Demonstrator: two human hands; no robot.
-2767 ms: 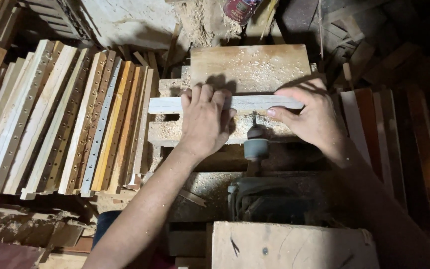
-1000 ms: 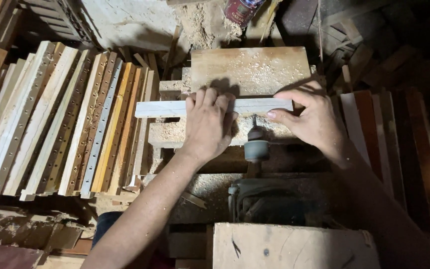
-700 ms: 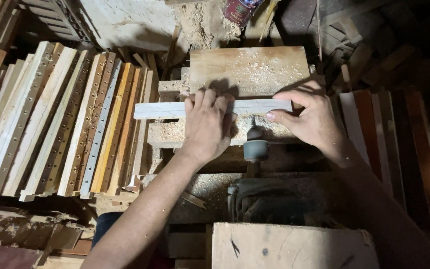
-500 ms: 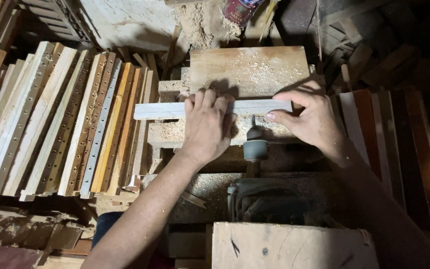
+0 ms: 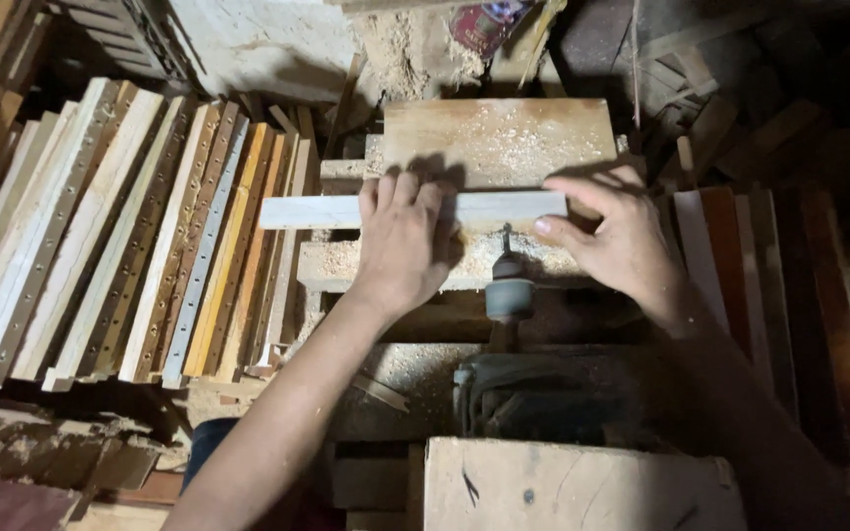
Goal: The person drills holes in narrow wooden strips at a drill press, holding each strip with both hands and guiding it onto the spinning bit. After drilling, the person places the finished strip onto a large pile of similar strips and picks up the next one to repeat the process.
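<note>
Slat drilling at the horizontal bit

Pale narrow wooden slat (image 5: 327,210) lies crosswise on the sawdust-covered wooden table (image 5: 543,133). Left hand (image 5: 400,241) presses it flat, fingers together; right hand (image 5: 622,241) pinches its end. Feed squarely onto the grey drill chuck (image 5: 509,290).

Drilled slats (image 5: 120,236) lie left of the drill chuck (image 5: 510,290).
</note>
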